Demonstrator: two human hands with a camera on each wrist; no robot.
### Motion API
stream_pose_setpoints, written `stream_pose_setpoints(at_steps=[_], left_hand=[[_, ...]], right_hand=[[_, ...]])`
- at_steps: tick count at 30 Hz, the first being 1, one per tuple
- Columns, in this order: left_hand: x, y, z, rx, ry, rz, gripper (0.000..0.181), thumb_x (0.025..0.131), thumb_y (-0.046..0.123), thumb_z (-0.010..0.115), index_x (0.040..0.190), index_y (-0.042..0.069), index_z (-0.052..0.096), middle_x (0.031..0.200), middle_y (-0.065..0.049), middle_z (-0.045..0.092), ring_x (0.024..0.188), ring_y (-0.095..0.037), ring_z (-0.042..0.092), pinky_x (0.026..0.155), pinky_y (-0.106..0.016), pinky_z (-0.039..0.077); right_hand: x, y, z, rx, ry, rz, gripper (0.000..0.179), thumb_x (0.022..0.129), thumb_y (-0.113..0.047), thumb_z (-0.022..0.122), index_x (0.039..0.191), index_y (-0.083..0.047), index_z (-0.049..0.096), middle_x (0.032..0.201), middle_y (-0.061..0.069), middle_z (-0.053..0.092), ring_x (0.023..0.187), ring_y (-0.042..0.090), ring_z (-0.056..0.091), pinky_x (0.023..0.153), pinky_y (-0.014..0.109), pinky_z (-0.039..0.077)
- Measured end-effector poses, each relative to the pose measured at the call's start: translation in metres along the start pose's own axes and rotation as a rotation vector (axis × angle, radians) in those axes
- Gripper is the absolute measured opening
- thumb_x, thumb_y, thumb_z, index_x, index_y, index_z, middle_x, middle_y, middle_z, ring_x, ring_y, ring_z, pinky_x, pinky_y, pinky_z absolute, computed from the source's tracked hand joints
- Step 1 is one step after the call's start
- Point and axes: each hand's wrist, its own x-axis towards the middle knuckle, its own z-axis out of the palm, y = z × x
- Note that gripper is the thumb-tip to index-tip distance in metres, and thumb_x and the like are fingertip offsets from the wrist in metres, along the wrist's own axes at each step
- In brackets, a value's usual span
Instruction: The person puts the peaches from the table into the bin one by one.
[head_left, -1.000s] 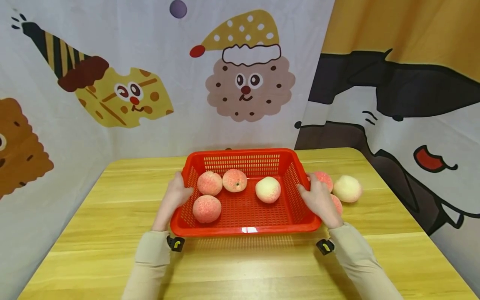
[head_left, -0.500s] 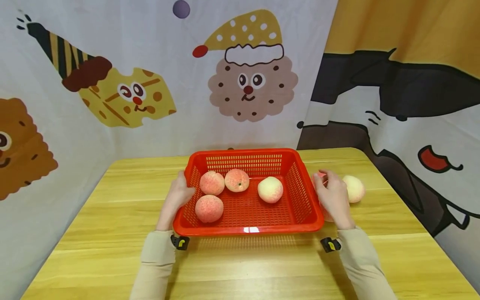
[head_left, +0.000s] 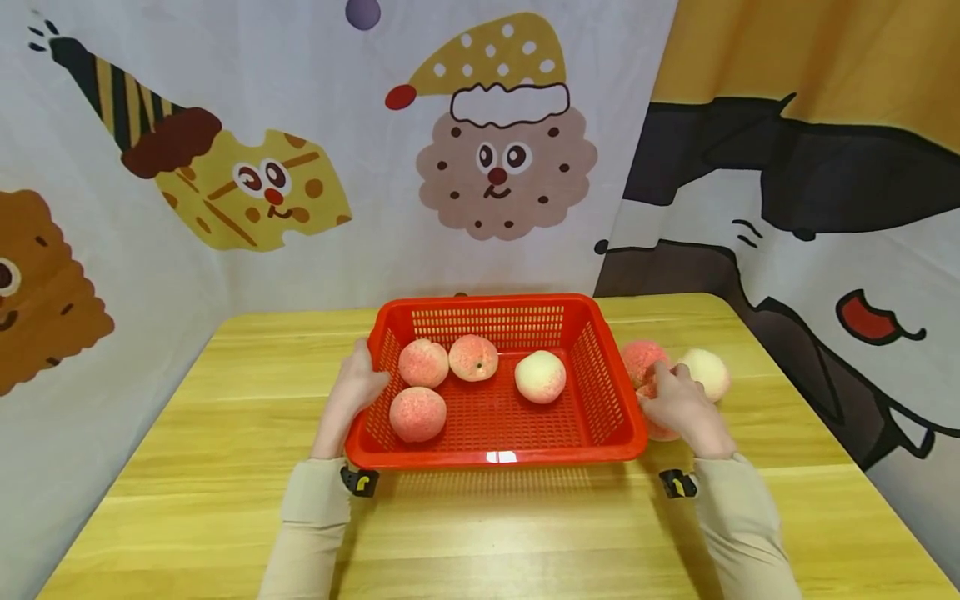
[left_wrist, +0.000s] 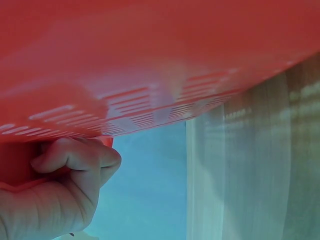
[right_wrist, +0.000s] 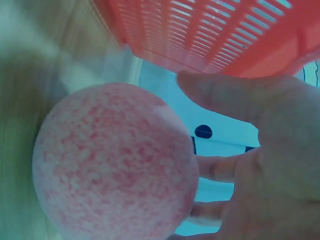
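Observation:
A red plastic basket (head_left: 450, 459) with slotted walls sits on the table. In it lie three pink peaches, one of them (head_left: 417, 414) at the near left, and a pale peach (head_left: 540, 377) to the right. My left hand (head_left: 356, 390) grips the basket's left rim, fingers curled at it in the left wrist view. To the right of the basket, my right hand (head_left: 686, 408) is over a pink peach (right_wrist: 115, 165), partly hidden beneath it in the head view. The right wrist view shows its thumb apart from that peach and its fingers extended along the far side.
Another pink peach (head_left: 643, 358) lies against the basket's right side, and a pale peach (head_left: 707, 373) lies just beyond the right hand. The wooden table (head_left: 480, 533) ends at a printed curtain (head_left: 315, 283) behind the basket.
My right hand has left the basket's right rim and moved right and lower, over the near pink peach. The left hand keeps its grip, and the basket stays in place.

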Motion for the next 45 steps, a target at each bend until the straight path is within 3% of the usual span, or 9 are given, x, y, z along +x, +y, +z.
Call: stream_pose_setpoints(at_steps=[6,10,17,22,26,33,40,45], left_hand=[[0.000,0.001,0.000,-0.028,-0.005,-0.004,0.067,0.081,0.001,0.048,0.142,-0.007,0.021,0.125,-0.030,0.051,0.105,-0.038,0.058,0.085,-0.048,0.054],[0.000,0.001,0.000,-0.039,-0.005,-0.002,0.067,0.081,0.001,0.048,0.142,-0.006,0.020,0.125,-0.030,0.051,0.105,-0.037,0.058,0.084,-0.047,0.055],[0.001,0.001,-0.001,-0.025,-0.005,-0.014,0.067,0.082,0.001,0.048,0.142,-0.007,0.020,0.127,-0.030,0.050,0.106,-0.037,0.057,0.086,-0.048,0.053],[0.001,0.002,0.000,-0.026,-0.013,-0.030,0.068,0.083,0.002,0.049,0.144,-0.005,0.018,0.129,-0.030,0.049,0.110,-0.038,0.055,0.091,-0.050,0.051],[0.001,0.002,-0.001,-0.029,-0.012,-0.030,0.068,0.083,0.001,0.049,0.144,-0.004,0.018,0.129,-0.029,0.048,0.110,-0.038,0.054,0.092,-0.051,0.050],[0.001,0.001,-0.001,-0.031,-0.023,-0.038,0.068,0.084,0.002,0.049,0.144,-0.004,0.017,0.130,-0.029,0.048,0.111,-0.038,0.054,0.093,-0.051,0.050],[0.000,0.002,0.000,-0.023,-0.013,-0.026,0.066,0.083,0.002,0.049,0.142,-0.006,0.020,0.126,-0.030,0.050,0.107,-0.038,0.057,0.088,-0.049,0.053],[-0.001,0.002,0.000,-0.023,-0.012,-0.022,0.064,0.084,0.001,0.049,0.141,-0.006,0.021,0.126,-0.030,0.050,0.106,-0.038,0.057,0.088,-0.050,0.052]], right_hand=[[0.000,0.003,0.009,-0.055,-0.042,-0.074,0.039,0.084,-0.021,0.054,0.113,0.003,0.043,0.104,0.032,0.040,0.079,0.038,0.050,0.063,0.044,0.044],[0.001,0.005,0.013,-0.066,-0.029,-0.126,0.035,0.082,-0.015,0.053,0.112,0.002,0.046,0.099,0.027,0.043,0.081,0.034,0.048,0.064,0.041,0.043],[0.003,0.004,0.013,-0.040,-0.001,-0.135,0.034,0.082,-0.013,0.052,0.112,0.002,0.048,0.101,0.025,0.046,0.087,0.034,0.047,0.069,0.041,0.043],[0.001,0.000,0.006,-0.029,0.018,-0.105,0.041,0.079,-0.013,0.056,0.115,0.004,0.047,0.106,0.030,0.045,0.082,0.036,0.053,0.067,0.044,0.046],[-0.001,-0.004,-0.002,-0.032,0.061,-0.090,0.045,0.075,-0.012,0.060,0.115,0.005,0.046,0.104,0.031,0.043,0.071,0.036,0.054,0.061,0.044,0.047],[-0.004,-0.013,-0.018,-0.035,0.156,-0.088,0.055,0.078,-0.022,0.068,0.120,0.004,0.045,0.113,0.035,0.041,0.077,0.041,0.055,0.066,0.049,0.049],[-0.005,-0.023,-0.028,-0.069,0.255,-0.150,0.052,0.076,-0.022,0.070,0.116,0.002,0.048,0.109,0.032,0.045,0.080,0.046,0.051,0.061,0.047,0.048],[-0.006,-0.032,-0.036,-0.114,0.272,-0.160,0.052,0.075,-0.021,0.072,0.116,0.000,0.049,0.109,0.029,0.045,0.081,0.046,0.047,0.057,0.046,0.045]])
